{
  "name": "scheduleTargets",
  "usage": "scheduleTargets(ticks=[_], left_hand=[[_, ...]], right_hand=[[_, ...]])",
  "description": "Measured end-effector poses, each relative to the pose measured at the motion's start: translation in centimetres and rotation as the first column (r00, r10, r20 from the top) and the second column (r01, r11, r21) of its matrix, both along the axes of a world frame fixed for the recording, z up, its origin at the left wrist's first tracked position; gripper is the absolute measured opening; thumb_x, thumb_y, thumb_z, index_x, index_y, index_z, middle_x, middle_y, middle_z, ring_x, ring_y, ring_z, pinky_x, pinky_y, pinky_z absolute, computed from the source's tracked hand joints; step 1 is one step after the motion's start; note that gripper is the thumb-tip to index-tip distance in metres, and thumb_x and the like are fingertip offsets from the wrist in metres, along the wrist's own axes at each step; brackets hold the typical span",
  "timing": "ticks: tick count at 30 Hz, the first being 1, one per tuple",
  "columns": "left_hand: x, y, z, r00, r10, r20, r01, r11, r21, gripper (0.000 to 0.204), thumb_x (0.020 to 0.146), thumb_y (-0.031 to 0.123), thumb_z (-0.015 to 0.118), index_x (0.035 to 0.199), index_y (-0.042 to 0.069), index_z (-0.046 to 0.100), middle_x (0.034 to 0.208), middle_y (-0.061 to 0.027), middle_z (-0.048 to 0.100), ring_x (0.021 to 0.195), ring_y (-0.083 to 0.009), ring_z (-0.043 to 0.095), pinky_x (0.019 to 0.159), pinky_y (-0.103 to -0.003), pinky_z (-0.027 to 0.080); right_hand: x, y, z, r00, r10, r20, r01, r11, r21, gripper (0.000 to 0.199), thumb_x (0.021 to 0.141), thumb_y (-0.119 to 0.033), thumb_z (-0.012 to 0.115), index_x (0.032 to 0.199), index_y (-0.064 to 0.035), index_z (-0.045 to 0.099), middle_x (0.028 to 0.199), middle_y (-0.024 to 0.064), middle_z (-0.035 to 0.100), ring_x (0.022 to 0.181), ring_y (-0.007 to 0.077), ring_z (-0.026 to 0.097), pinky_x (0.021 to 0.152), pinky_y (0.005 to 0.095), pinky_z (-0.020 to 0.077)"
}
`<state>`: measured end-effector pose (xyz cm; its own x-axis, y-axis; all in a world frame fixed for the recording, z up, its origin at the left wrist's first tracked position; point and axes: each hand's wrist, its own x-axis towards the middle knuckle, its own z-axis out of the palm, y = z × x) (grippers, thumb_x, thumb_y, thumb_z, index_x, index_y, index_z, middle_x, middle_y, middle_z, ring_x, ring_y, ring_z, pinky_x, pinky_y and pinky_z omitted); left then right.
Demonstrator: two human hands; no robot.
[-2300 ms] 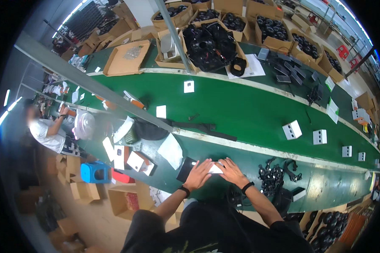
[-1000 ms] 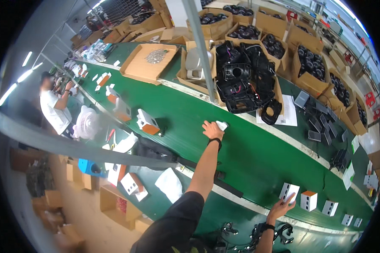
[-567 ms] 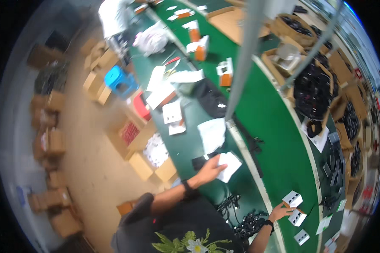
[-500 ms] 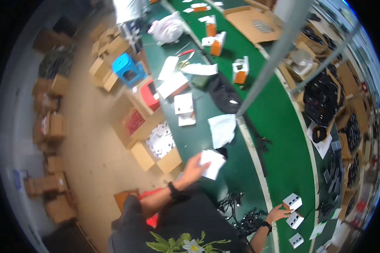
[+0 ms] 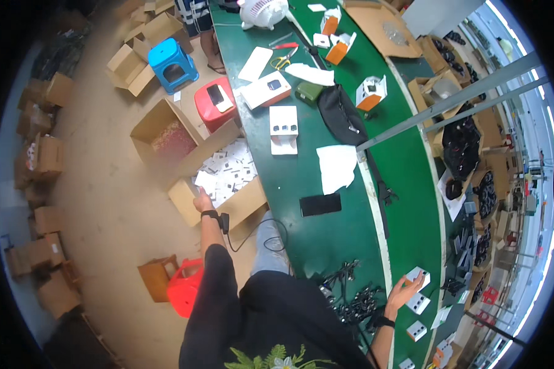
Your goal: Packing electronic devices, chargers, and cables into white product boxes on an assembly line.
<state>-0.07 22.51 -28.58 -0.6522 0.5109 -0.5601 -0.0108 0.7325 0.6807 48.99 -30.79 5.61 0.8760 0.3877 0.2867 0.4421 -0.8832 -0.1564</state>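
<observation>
So a small white packet (image 5: pixel 206 180) looks to be pinched in the left hand (image 5: pixel 201 200), fingers drawn in narrow, right over the edge of an open carton (image 5: pixel 247 208) that's already well filled with loose white pieces (image 5: pixel 234 169). That bit seems mostly done, but the packet can't be counted as in yet; whether the heap is being touched by it can't be told. Way off to the other side, a white box (image 5: pixel 419 274) is partly covered by the right hand (image 5: pixel 402 294), fingers loosely spread; can't tell if it's actually gripped or just touched. Two more boxes (image 5: pixel 418 302) are lined up just below that hand on the green belt (image 5: pixel 406 203), apparently left to be dealt with, and another box (image 5: pixel 407 364) is cut off by the lower edge. Box contents are hidden, and the black cables (image 5: pixel 357 304) left of the right hand are too tangled to be sorted out by eye.
</observation>
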Motion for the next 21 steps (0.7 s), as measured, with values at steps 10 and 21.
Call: scheduleTargets(ticks=[10,21], left_hand=[[5.6,-4.6,16.7,0.878,-0.384,0.286,0.315,0.913,0.259,0.042,0.107,0.026,0.069,0.134,-0.007,0.068,0.124,-0.0125,0.074,0.111,-0.0214,0.066,0.096,-0.037,0.054],[37.0,12.9,31.4,-0.046,-0.908,-0.417,0.863,-0.246,0.441,0.091,0.081,0.008,0.09,0.158,0.002,0.043,0.153,-0.023,0.058,0.14,-0.0332,0.058,0.111,-0.044,0.053]], right_hand=[[-2.8,4.4,-1.3,0.98,0.09,-0.176,-0.045,0.969,0.244,0.03,0.096,-0.001,0.064,0.125,0.0025,0.071,0.137,0.0237,0.066,0.132,0.0425,0.059,0.116,0.0504,0.0459],[10.2,19.7,-10.3,0.919,0.231,-0.321,-0.208,0.972,0.106,0.053,0.093,0.003,0.062,0.145,-0.0069,0.064,0.148,0.0187,0.059,0.135,0.0418,0.057,0.112,0.0494,0.0535]])
